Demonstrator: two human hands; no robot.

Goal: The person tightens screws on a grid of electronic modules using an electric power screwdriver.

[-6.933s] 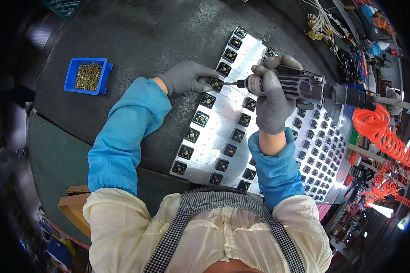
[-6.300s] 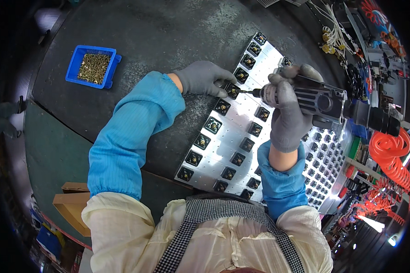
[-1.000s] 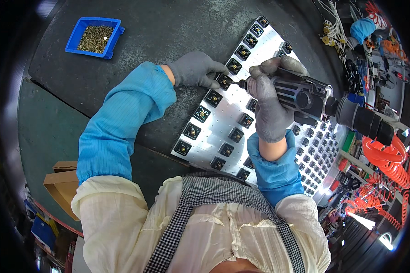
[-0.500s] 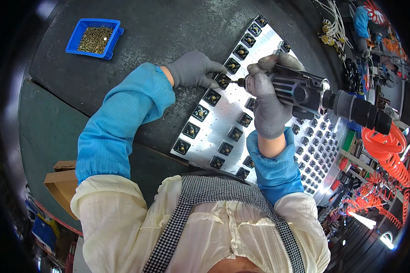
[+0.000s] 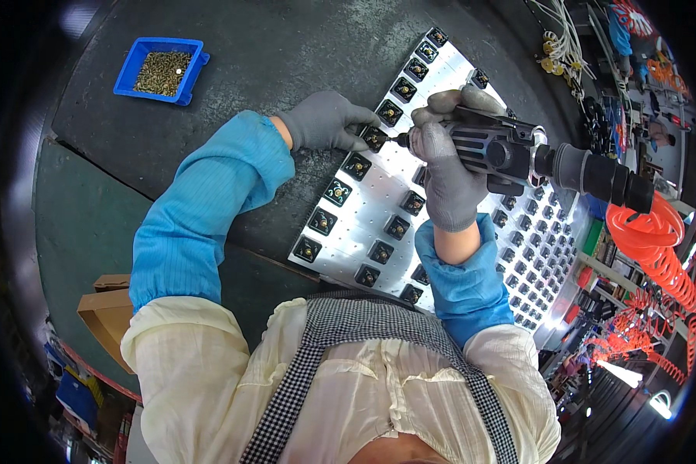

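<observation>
At far left, an open brown cardboard box point(image 5: 104, 317) lies near the edge of the green part of the surface point(image 5: 85, 216). Farther back, on the dark part, stands a blue tray point(image 5: 192, 76) holding a heap of small brass-coloured screws point(image 5: 162, 73). The left hand point(image 5: 321, 121), in a grey glove below a blue sleeve point(image 5: 209, 205), reaches to the edge of a silvery perforated metal panel point(image 5: 363, 209). Its thumb and forefinger are narrowly parted, their tips at the rim of a black square piece point(image 5: 374, 138) on the panel's left edge; whether they pinch it cannot be told. More such pieces form a slanting row along that edge, a second row lying to its right. The right hand point(image 5: 450, 166), gloved alike, has its fingers wrapped around a black power tool point(image 5: 483, 147). The tool lies nearly level above the panel, its narrow front end pointing left to the black square piece; contact at the tip is too small to tell. Beyond the right forearm, close-set black pieces point(image 5: 525, 223) cover bright metal. At far right are white cables point(image 5: 564, 46) and, below them, a red coiled hose point(image 5: 646, 240).
</observation>
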